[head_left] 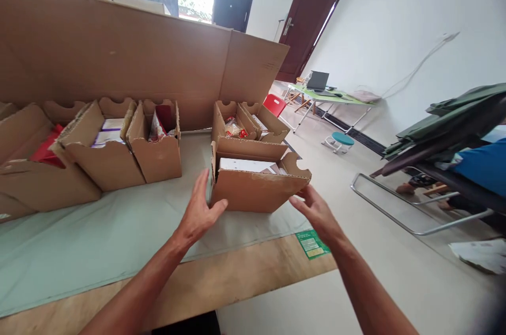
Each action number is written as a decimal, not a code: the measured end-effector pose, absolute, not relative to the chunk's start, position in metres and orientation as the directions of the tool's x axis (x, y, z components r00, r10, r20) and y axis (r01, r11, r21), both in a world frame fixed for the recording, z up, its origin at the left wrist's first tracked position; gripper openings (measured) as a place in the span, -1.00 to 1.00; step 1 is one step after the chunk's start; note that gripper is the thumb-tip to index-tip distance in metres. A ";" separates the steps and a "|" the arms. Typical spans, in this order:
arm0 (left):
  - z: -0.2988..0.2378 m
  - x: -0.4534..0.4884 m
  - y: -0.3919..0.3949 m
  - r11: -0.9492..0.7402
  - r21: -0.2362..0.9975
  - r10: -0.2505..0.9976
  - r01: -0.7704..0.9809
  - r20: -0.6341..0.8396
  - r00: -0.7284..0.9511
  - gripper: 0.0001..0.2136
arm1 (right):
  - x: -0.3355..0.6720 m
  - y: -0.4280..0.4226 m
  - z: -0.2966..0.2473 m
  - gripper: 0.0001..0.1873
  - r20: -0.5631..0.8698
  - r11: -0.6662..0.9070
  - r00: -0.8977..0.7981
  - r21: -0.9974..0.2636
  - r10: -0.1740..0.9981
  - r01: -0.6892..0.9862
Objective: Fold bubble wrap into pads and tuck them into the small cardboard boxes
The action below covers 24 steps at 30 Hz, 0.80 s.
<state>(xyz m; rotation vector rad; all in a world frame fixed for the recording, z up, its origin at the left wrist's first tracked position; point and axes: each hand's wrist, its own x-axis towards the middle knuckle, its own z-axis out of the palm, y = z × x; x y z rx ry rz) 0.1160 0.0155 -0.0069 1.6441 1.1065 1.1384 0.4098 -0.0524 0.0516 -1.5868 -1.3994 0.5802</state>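
Note:
An open-topped cardboard box (259,191) stands sideways on the table in front of me, with white packages (249,165) inside it. My left hand (203,206) is at its left end, thumb spread from the stretched fingers. At the right end, my right hand (316,211) is also open, its fingertips by the box's lower corner; contact there is hard to make out. Just behind are two narrower cardboard bins, one holding a red-and-gold packet (234,128), the other a white item (260,124).
Several cardboard bins (156,158) line the left, before a tall cardboard panel (166,55). A pale green cloth (118,229) covers the wooden tabletop (237,277). Off to the right are a folding table (336,95), a teal stool (342,139) and a metal-framed chair (419,230).

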 end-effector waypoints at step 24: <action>-0.006 0.042 -0.086 -0.231 0.953 0.972 0.197 0.237 -0.006 -0.57 | 0.285 -0.150 0.013 -0.62 0.259 -0.025 0.393 -0.807 0.882 0.590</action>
